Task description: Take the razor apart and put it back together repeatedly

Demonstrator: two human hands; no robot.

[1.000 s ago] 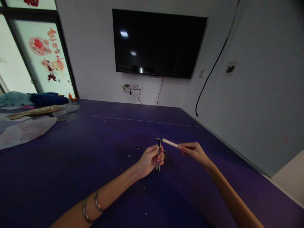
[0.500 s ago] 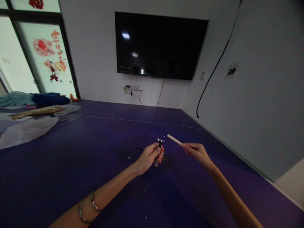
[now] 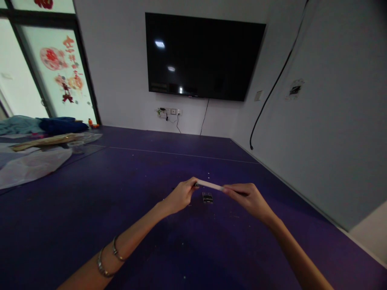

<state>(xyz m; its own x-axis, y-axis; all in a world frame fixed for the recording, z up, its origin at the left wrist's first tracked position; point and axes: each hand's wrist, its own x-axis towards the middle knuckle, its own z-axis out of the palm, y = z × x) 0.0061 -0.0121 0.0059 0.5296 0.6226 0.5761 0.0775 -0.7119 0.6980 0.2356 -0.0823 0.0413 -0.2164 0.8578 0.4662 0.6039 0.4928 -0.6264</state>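
Nearest, two bracelets [image 3: 101, 264] circle the left forearm. Beyond them, the left hand [image 3: 179, 196] is closed around a dark piece [image 3: 196, 184], little of which shows at the fingertips. The right hand [image 3: 247, 198] pinches the right end of a pale stick [image 3: 210, 185] between thumb and fingers. The stick bridges the two hands above the purple surface [image 3: 169, 249], its long axis running crosswise and dipping slightly to the right. From the right grip it points left, its far tip meeting the left fingertips; whether those also hold it, I cannot tell, the spot being small and dim. Below the stick, near the left hand, lies a small dark object [image 3: 207, 197]. Farthest, a television [image 3: 205, 56] hangs on the wall.
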